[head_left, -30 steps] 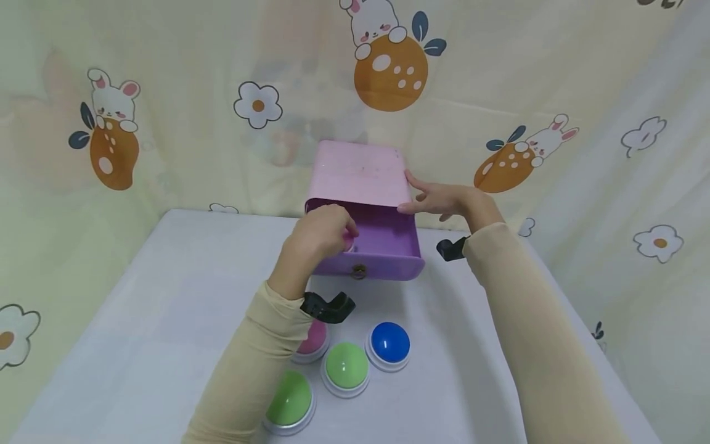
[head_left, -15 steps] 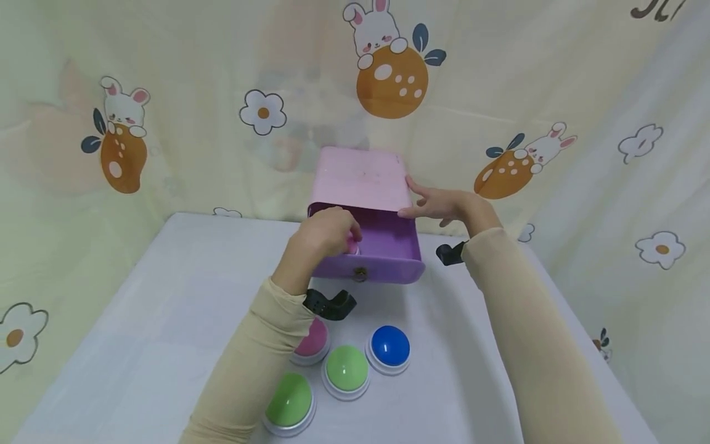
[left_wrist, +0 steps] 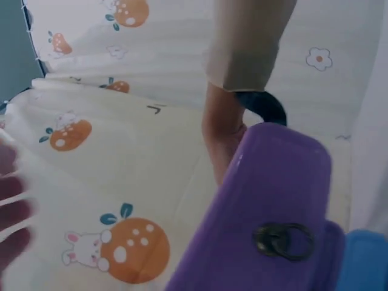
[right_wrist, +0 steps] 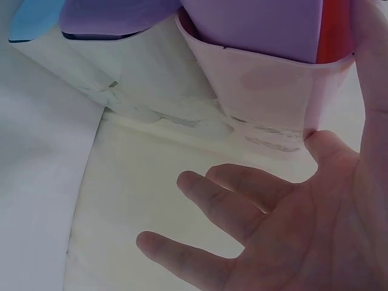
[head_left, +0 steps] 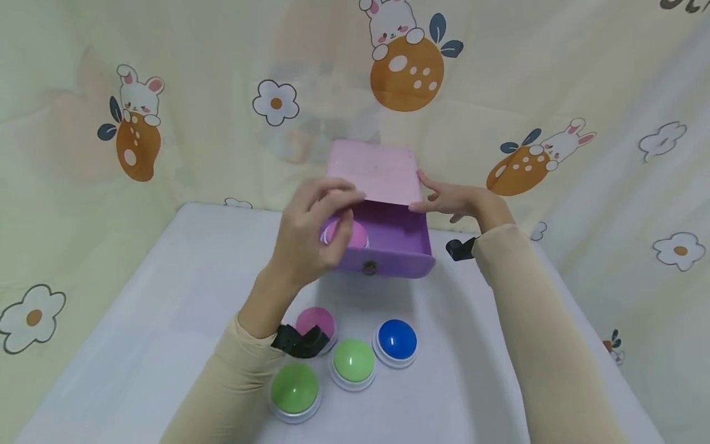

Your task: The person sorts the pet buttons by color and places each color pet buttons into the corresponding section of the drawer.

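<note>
A pink dome-topped push button (head_left: 357, 235) sits at the left inside the purple drawer (head_left: 396, 266), which is pulled out of a pink casing (head_left: 374, 172). My left hand (head_left: 310, 231) hovers over the drawer's left side, fingers loosely bent, with nothing visibly held. In the left wrist view its fingers (left_wrist: 13, 212) are blurred at the edge, apart from the drawer front with its ring pull (left_wrist: 282, 241). My right hand (head_left: 457, 200) touches the casing's right side with thumb and forefinger. In the right wrist view its other fingers (right_wrist: 224, 203) spread out straight.
On the white table (head_left: 166, 308) stand another pink button (head_left: 315, 321), two green buttons (head_left: 354, 360) and a blue button (head_left: 397, 339), in front of the drawer. Below the top casing are another purple drawer (right_wrist: 115, 15) and a blue drawer (right_wrist: 33, 18). A printed curtain (head_left: 211, 154) hangs behind.
My left hand has let go of the pink button in the drawer and risen up and to the left. The right hand stays against the casing.
</note>
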Available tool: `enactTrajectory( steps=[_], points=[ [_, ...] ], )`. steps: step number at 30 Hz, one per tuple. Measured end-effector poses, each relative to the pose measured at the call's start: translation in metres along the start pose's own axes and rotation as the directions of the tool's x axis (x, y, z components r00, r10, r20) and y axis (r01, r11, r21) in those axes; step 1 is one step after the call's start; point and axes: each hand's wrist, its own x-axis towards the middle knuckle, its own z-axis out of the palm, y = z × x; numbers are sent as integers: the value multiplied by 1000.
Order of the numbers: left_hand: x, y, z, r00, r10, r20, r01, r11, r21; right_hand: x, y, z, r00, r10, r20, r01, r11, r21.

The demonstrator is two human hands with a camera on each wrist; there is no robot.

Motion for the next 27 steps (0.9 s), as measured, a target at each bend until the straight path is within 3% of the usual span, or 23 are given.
enactTrajectory(
  steps=[2,3,6,9,12,16,19,24,25,27],
  points=[
    [-14,6,-1,984,122,130,-116,992,-55,-2,0,-2,1000,-4,-1,4,1000,-2],
    [-22,9,0,962,166,219,-150,985,-85,-2,0,-3,1000,-5,-1,5,1000,-4],
    [-47,18,6,855,245,457,-210,970,-126,-4,-1,-4,1000,-8,-2,7,1000,-10],
    [-67,24,12,749,195,633,-184,979,-83,-4,-1,-4,1000,-8,-7,8,1000,-10],
    [-78,26,12,641,62,765,-112,994,13,-5,-2,-3,1000,-10,-4,10,1000,0],
    [-85,21,10,481,-113,869,-7,991,132,-5,-2,-2,1000,-13,0,13,1000,9],
    [-93,15,10,376,-206,903,62,978,198,-5,0,-1,1000,-10,-4,10,1000,14],
    [-110,3,9,191,-363,912,227,920,318,-5,0,2,1000,-22,-9,22,1000,19],
    [-112,1,9,157,-385,909,255,905,339,-6,0,3,1000,-24,-10,24,1000,20],
    [-116,-2,9,109,-410,906,293,884,365,-6,0,3,1000,-25,-10,25,999,22]
  ],
)
